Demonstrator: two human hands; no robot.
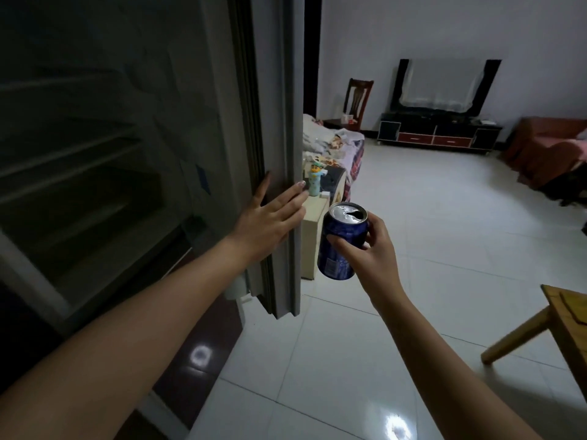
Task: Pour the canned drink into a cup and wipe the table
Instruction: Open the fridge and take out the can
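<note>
Right hand point(370, 249) grip around blue can point(341, 239), opened top up.

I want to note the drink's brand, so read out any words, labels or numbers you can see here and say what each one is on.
No text here can be read.
Blue can, held in the right hand: pale print and a small label patch low on its side, too blurred to read.
Small bottle past the fridge door: a cartoon picture, no readable words.
Red box by the chair: too small to tell.
</note>
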